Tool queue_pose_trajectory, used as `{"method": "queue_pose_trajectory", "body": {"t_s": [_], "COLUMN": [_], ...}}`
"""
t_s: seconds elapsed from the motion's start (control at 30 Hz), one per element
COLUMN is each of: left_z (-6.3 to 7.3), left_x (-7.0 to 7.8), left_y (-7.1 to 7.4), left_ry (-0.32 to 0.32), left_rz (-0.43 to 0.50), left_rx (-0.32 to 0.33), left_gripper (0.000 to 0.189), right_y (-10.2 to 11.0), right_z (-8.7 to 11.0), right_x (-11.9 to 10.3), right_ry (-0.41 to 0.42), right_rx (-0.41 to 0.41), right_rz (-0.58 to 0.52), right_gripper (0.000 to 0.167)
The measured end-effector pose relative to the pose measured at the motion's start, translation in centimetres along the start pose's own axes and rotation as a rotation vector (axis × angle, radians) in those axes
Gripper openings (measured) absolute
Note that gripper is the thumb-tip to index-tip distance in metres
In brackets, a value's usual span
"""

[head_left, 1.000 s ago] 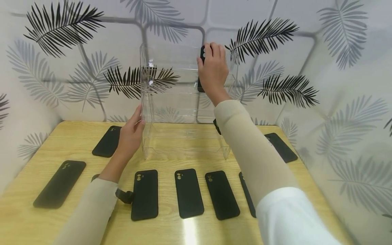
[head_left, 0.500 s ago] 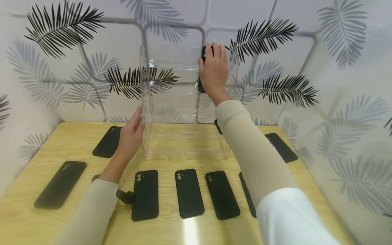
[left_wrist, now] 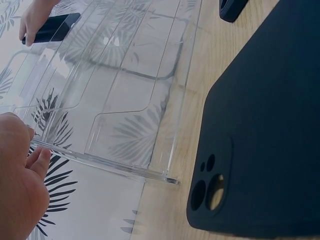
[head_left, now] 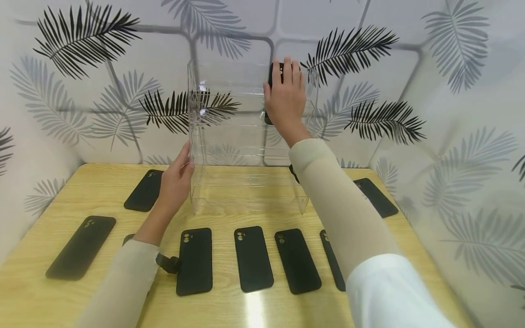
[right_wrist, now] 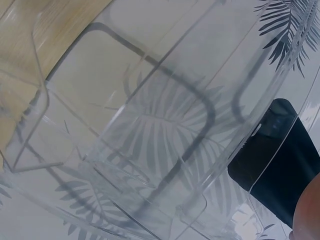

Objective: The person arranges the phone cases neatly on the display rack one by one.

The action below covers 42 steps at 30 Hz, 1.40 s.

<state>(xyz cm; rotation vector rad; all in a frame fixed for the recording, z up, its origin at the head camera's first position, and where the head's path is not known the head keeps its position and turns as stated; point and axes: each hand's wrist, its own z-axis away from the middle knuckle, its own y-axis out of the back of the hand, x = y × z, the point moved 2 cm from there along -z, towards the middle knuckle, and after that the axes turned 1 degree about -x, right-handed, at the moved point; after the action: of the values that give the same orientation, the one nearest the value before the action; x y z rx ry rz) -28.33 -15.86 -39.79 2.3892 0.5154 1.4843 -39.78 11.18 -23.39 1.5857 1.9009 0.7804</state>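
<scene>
A clear tiered plastic display stand stands upright at the back of the table. My left hand holds its left side panel by the edge, thumb in front and fingers behind; the left wrist view shows the same hold. At the stand's upper right, my right hand rests on a black phone case that leans on an upper tier. The fingers of that hand lie fairly straight across the case, with the thumb near its left edge. My hand covers most of this case in the head view.
Several black phone cases lie on the wooden table: a front row with one case in the middle, two at left and one at back right. Behind the stand is a leaf-patterned wall.
My right hand's fingers have straightened and spread a little over the phone case, and the wrist has dropped slightly. The left hand keeps its hold on the stand.
</scene>
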Motion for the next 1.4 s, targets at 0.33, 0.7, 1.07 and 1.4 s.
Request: {"method": "queue_pose_trajectory", "body": {"t_s": [0.33, 0.7, 1.07, 1.4], "left_z": [0.1, 0.2, -0.2, 0.0], "left_x": [0.3, 0.3, -0.2, 0.0], "left_y": [0.0, 0.1, -0.1, 0.1], "left_ry": [0.003, 0.01, 0.008, 0.028], "left_rz": [-0.01, -0.019, -0.009, 0.007], "left_rx": [0.001, 0.007, 0.001, -0.002], "left_gripper": [0.056, 0.056, 0.056, 0.056], "right_y": [0.5, 1.4, 1.9, 0.8], "right_z": [0.2, 2.6, 7.7, 12.4], "right_x": [0.5, 2.6, 7.5, 13.3], "right_ry": [-0.001, 0.013, 0.015, -0.037], "right_rx": [-0.056, -0.09, -0.175, -0.222], "right_rz": [0.016, -0.042, -0.069, -0.231], "right_gripper": [0.065, 0.07, 0.071, 0.072]}}
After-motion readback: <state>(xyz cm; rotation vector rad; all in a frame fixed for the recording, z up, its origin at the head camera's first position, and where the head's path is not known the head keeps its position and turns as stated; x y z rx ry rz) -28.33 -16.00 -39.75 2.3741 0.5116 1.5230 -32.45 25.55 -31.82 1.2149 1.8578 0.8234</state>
